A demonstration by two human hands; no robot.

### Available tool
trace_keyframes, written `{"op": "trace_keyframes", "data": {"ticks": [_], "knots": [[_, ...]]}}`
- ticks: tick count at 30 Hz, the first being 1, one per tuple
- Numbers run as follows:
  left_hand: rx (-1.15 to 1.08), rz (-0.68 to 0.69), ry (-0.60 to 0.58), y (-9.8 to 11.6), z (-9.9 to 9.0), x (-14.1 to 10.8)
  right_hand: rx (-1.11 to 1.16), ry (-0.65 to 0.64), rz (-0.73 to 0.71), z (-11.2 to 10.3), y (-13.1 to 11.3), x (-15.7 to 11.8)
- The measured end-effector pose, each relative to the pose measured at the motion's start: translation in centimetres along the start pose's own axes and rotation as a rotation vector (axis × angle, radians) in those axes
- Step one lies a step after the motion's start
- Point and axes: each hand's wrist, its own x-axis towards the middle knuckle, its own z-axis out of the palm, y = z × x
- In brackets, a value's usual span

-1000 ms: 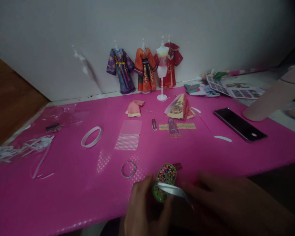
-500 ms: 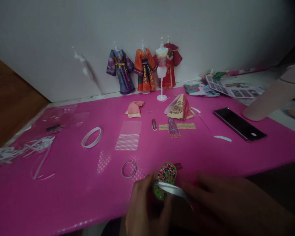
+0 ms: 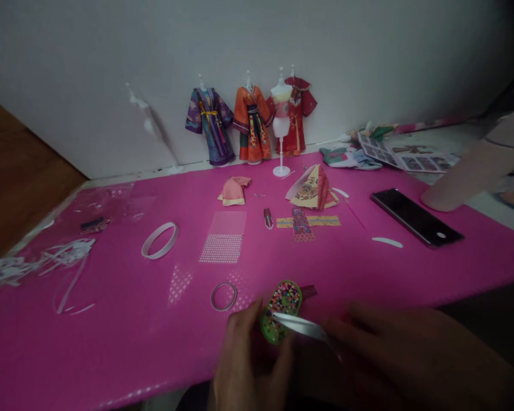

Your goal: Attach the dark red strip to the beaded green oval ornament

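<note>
My left hand (image 3: 248,359) curls its thumb and fingers around a small green-rimmed oval case (image 3: 282,311) filled with tiny multicoloured beads. From the right, my right hand (image 3: 402,348) grips what look like scissors (image 3: 302,326), with silver pointed blades; the handle is mostly hidden in shadow and by fingers. The tips lie over the beads, and I cannot tell whether they touch them. A dark red patterned strip (image 3: 309,291) shows just past the case's right side. A thin ring (image 3: 223,296) lies on the table left of the case.
The pink tabletop (image 3: 111,342) holds a pearl sticker sheet (image 3: 220,248), white band (image 3: 160,240), small pink garment (image 3: 234,190), folded skirt (image 3: 312,188), patterned strips (image 3: 302,224) and phone (image 3: 415,217). Several miniature dress forms, including a bare-stemmed one (image 3: 281,125), stand behind. A tall bottle (image 3: 475,160) is right.
My left hand and the bead case have shifted slightly left, away from the dark red strip. The blade tips stay over the case, lying further up it.
</note>
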Motion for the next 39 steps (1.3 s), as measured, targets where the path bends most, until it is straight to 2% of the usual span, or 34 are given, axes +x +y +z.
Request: {"op": "trace_keyframes", "data": {"ticks": [4, 7, 9, 13, 18, 21, 25, 28, 33, 39], "knots": [[-0.014, -0.035, 0.099, -1.1, -0.1, 2.0, -0.024, -0.012, 0.029, -0.2, 0.9, -1.0], [0.03, -0.034, 0.055, -2.3, 0.2, 4.1, -0.087, -0.013, 0.045, -0.3, 1.8, -2.0], [0.121, 0.029, 0.039, -3.0, 0.5, 5.3, -0.131, -0.029, 0.067, -0.3, 2.2, -2.5], [0.193, 0.069, -0.011, -3.6, 1.2, 6.3, -0.133, -0.046, 0.098, -0.1, 2.5, -2.9], [0.188, 0.098, 0.016, -3.2, 0.7, 6.0, -0.115, -0.039, 0.09, 0.2, 2.4, -2.7], [0.055, 0.102, 0.085, -2.2, -0.2, 5.1, -0.075, -0.029, 0.08, 0.0, 2.1, -2.5], [-0.286, -0.006, -0.091, -0.5, -1.2, 3.4, -0.064, -0.005, 0.025, -0.5, 1.4, -1.9], [-0.428, -0.119, -0.194, 0.4, -1.4, 2.7, -0.041, 0.041, -0.005, -0.6, 1.0, -1.9], [-0.512, -0.198, -0.214, 1.3, -1.4, 2.9, -0.086, -0.033, -0.001, -0.1, 0.6, -2.6], [-0.546, -0.256, -0.241, 1.7, -1.5, 3.4, -0.142, -0.029, -0.028, 0.0, 0.3, -2.5]]}}
